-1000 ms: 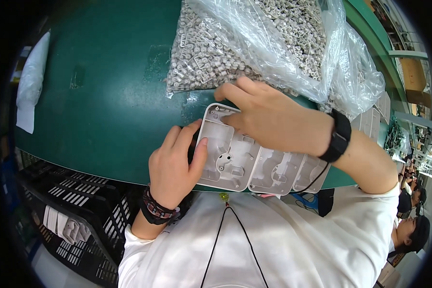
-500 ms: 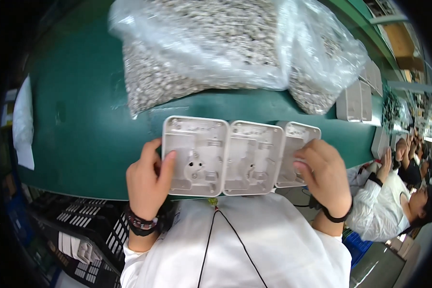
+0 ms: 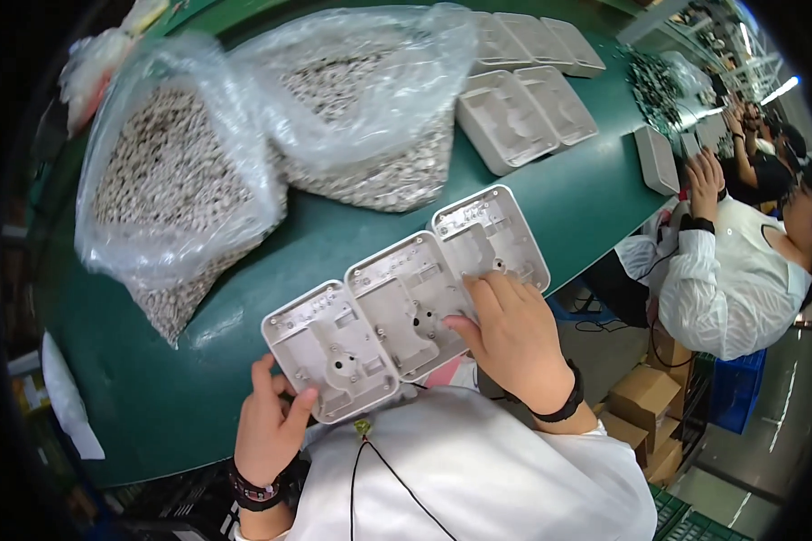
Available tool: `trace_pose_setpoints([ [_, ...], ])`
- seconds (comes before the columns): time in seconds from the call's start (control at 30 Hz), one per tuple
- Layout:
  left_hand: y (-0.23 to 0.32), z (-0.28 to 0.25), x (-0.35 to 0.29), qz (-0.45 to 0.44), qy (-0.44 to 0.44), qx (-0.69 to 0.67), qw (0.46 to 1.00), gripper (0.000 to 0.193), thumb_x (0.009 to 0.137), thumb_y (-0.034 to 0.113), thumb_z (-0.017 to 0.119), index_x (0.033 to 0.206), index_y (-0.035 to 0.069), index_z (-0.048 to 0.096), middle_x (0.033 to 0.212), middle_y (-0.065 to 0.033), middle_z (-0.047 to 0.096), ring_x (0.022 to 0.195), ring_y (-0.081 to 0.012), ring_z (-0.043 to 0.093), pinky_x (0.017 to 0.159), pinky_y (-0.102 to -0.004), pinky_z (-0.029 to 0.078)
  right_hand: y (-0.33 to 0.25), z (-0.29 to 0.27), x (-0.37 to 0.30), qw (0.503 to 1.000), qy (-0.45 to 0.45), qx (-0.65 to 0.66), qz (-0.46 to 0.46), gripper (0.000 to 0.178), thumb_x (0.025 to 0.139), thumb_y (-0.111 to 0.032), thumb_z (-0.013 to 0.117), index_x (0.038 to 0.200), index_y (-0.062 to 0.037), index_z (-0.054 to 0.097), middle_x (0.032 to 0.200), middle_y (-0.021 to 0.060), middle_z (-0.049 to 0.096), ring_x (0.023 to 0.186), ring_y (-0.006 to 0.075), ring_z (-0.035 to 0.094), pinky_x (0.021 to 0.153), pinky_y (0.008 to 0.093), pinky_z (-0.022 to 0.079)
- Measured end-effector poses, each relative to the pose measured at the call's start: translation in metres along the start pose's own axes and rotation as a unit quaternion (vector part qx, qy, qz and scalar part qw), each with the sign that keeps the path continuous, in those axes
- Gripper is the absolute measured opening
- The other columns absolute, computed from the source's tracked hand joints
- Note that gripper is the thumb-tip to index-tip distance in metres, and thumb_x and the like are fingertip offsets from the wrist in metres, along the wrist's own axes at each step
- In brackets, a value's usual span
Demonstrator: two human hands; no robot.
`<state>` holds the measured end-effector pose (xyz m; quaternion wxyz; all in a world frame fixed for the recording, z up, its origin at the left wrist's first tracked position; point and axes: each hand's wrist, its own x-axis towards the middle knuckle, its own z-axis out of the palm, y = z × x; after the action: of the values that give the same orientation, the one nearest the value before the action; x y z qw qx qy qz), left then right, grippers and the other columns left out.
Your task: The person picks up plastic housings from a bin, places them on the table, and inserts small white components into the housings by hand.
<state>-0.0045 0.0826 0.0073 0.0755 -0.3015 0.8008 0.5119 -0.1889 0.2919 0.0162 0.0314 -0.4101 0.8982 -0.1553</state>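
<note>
Three open light-grey plastic housings stand side by side in a slanting row at the near edge of the green table. My left hand [image 3: 269, 426] grips the near-left corner of the left housing [image 3: 309, 344], its thumb over the rim and its fingers along the outer wall. Screw posts and small holes show inside the housings. My right hand [image 3: 521, 347] reaches over the walls where the middle housing [image 3: 395, 316] meets the right housing [image 3: 478, 236]. Its thumb lies over the middle one and its fingers dip into the right one, with the fingertips partly hidden.
Two clear plastic bags, a left bag [image 3: 176, 171] and a right bag [image 3: 370, 153], hold many small grey-white pieces. More grey housings [image 3: 510, 122] stand at the back right, near a pile of dark parts [image 3: 656, 86]. A co-worker [image 3: 731, 270] sits at right, by cardboard boxes [image 3: 642, 397].
The view has swung to the right, so the bags sit further left and more table shows at right. My right hand now reaches across the walls between the middle and right housings.
</note>
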Motion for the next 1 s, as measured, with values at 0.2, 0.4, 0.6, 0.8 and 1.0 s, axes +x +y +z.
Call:
trace_pose_setpoints([
  [0.2, 0.042, 0.026, 0.048, 0.021, -0.195, -0.091, 0.976, 0.062, 0.089, 0.021, 0.057, 0.135, -0.001, 0.021, 0.084, -0.0077, 0.059, 0.051, -0.0124, 0.049, 0.050, -0.0224, 0.039, 0.052, -0.004, -0.028, 0.991, 0.096, -0.038, 0.088, 0.057, 0.074, -0.027, 0.068, 0.121, -0.0006, 0.048, 0.106, 0.0171, 0.051, 0.095, 0.0329, 0.051, 0.084, 0.0396, 0.038],
  [0.4, 0.111, 0.085, 0.108, -0.008, -0.363, -0.168, 0.916, 0.079, 0.090, 0.029, 0.057, 0.143, 0.002, 0.005, 0.091, -0.0016, 0.056, 0.050, -0.0068, 0.041, 0.044, -0.0202, 0.034, 0.140, 0.000, -0.033, 0.973, 0.161, -0.067, 0.154, 0.070, 0.072, -0.033, 0.071, 0.131, -0.0076, 0.043, 0.127, 0.0234, 0.041, 0.117, 0.0382, 0.039, 0.100, 0.0443, 0.029],
  [0.6, 0.141, 0.139, 0.147, -0.027, -0.390, -0.234, 0.890, 0.092, 0.087, 0.032, 0.059, 0.142, 0.003, -0.008, 0.087, -0.0015, 0.056, 0.054, -0.0043, 0.040, 0.040, -0.0203, 0.030, 0.214, -0.016, -0.018, 0.977, 0.151, -0.048, 0.143, 0.071, 0.070, -0.033, 0.073, 0.131, -0.0098, 0.044, 0.134, 0.0251, 0.036, 0.122, 0.0399, 0.036, 0.102, 0.0436, 0.028],
  [0.8, 0.149, 0.150, 0.158, 0.135, -0.363, -0.142, 0.911, 0.053, 0.086, 0.030, 0.059, 0.128, 0.002, 0.042, 0.083, -0.0055, 0.061, 0.059, -0.0153, 0.054, 0.051, -0.0276, 0.043, 0.238, -0.023, -0.011, 0.972, 0.168, -0.047, 0.157, 0.066, 0.072, -0.033, 0.072, 0.127, -0.0077, 0.047, 0.137, 0.0261, 0.032, 0.124, 0.0404, 0.033, 0.102, 0.0429, 0.029],
  [1.0, 0.207, 0.047, 0.135, 0.457, 0.113, 0.126, 0.873, 0.025, 0.087, 0.024, 0.054, 0.101, 0.003, 0.058, 0.091, -0.0126, 0.062, 0.085, -0.0319, 0.060, 0.072, -0.0374, 0.047, 0.181, -0.014, -0.042, 0.925, 0.341, -0.008, 0.165, 0.038, 0.080, -0.015, 0.065, 0.115, -0.0056, 0.054, 0.124, 0.0164, 0.044, 0.115, 0.0345, 0.040, 0.099, 0.0405, 0.029],
])
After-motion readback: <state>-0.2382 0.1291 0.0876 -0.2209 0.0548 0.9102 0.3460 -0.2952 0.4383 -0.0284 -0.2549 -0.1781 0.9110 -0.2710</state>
